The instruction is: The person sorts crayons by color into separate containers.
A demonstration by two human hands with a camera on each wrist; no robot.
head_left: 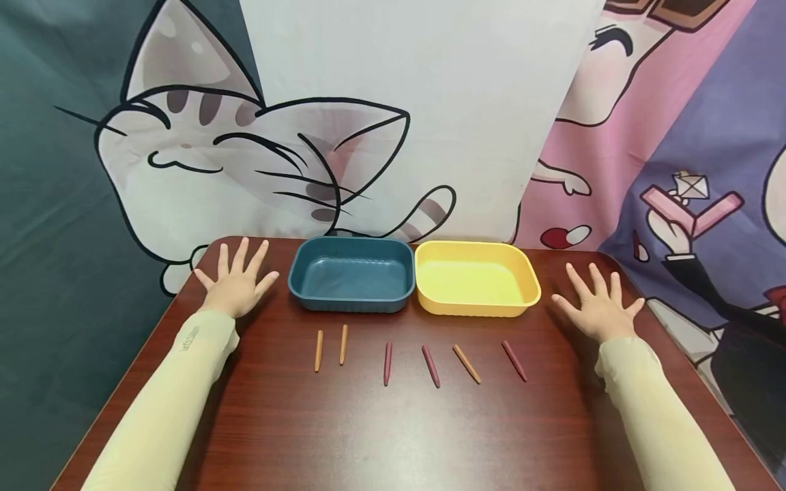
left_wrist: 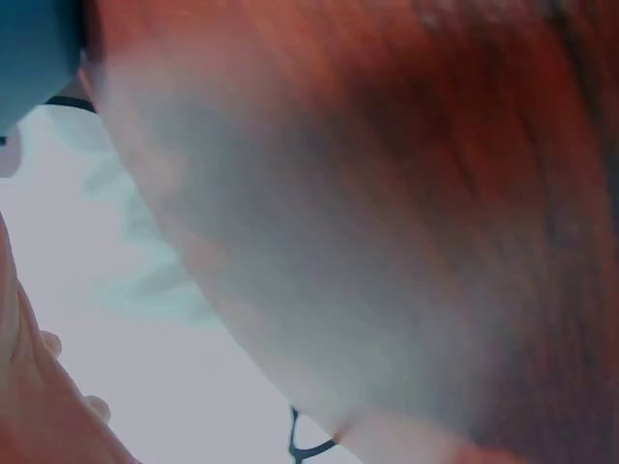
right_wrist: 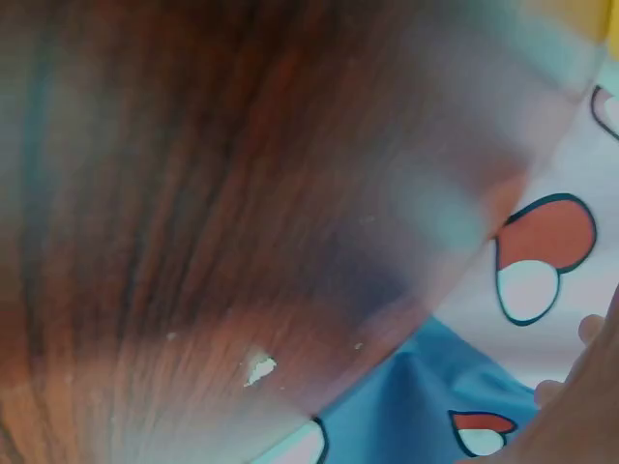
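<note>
In the head view my left hand (head_left: pixel 232 290) is spread at the table's far left, beside a dark blue tray (head_left: pixel 350 305). My right hand (head_left: pixel 600 310) is spread the same way to the right of a yellow tray (head_left: pixel 479 308). Both hold nothing. The two trays stand side by side with bare insides. In front of them lie several crayon-like sticks: orange ones such as the leftmost stick (head_left: pixel 318 351) and the slanted stick (head_left: pixel 467 364), and dark red ones such as the middle stick (head_left: pixel 387 364) and the rightmost stick (head_left: pixel 514 361).
The reddish-brown wooden table (head_left: pixel 368 443) has rounded far corners. Right behind it hangs a cloth backdrop (head_left: pixel 479 123) printed with a cartoon cat and other figures. The left wrist view catches part of the blue tray (left_wrist: pixel 34 58); the right one shows table grain (right_wrist: pixel 193 193).
</note>
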